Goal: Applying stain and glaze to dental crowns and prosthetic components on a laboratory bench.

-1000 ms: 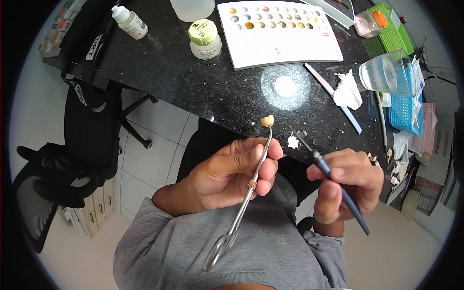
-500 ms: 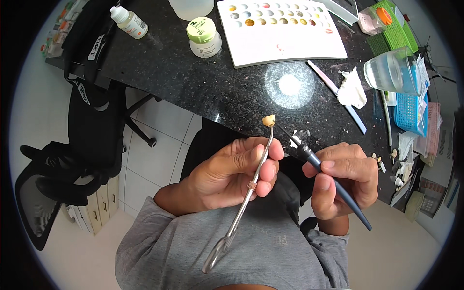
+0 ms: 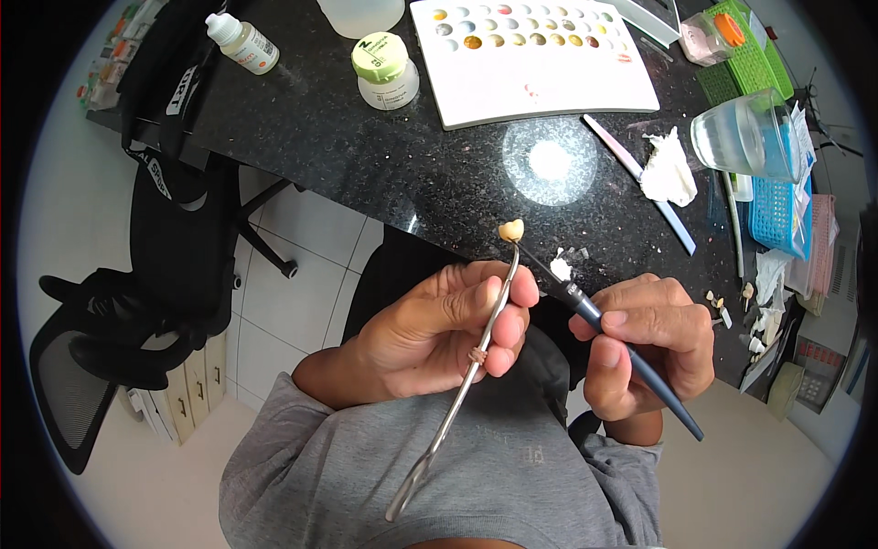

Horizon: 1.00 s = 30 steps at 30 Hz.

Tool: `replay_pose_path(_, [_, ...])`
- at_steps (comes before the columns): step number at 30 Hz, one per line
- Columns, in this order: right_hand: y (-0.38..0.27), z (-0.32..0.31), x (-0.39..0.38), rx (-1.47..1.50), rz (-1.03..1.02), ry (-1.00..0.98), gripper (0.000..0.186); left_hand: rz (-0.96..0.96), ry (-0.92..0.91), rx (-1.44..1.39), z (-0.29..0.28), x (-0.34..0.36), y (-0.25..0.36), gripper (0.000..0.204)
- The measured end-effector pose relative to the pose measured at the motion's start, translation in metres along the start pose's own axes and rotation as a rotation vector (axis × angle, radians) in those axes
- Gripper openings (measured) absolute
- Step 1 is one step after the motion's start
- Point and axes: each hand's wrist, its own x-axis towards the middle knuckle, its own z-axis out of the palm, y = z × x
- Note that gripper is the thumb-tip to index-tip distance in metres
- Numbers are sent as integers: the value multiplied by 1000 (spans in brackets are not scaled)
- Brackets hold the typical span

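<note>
My left hand point(image 3: 448, 325) is closed round a slim pair of metal forceps point(image 3: 462, 392), its bent tip pointing away from me. A small yellowish dental crown point(image 3: 511, 231) is held at that tip, just over the near edge of the counter. In my right hand point(image 3: 647, 343) is a fine brush with a dark blue handle point(image 3: 651, 377), gripped like a pen. Its thin dark tip reaches the lower side of the crown, by the forceps' end; whether it touches is too small to tell.
A white palette point(image 3: 540, 78) with rows of coloured wells lies on the black speckled counter point(image 3: 366, 165). Left of it stand a green-lidded jar point(image 3: 384, 73) and a dropper bottle point(image 3: 245, 46). To the right are crumpled tissue point(image 3: 668, 174), a glass of water point(image 3: 745, 137) and a blue basket point(image 3: 777, 210).
The crown has turned at the forceps' tip, and the forceps have rolled slightly. The brush tip has shifted from the crown's right side down to its lower side.
</note>
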Motion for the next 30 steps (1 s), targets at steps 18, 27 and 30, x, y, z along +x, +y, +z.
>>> replay_pose_path(18, [-2,-5,-2,-8,25,18,21,17,-7,38,-2,0,-1,27])
replay_pose_path(27, [-2,-5,-2,8,34,-10,22,41,18,102,-2,1,-2,26])
replay_pose_path(30, [-3,-4,-2,13,36,-18,22,36,32,113,-2,1,-2,26])
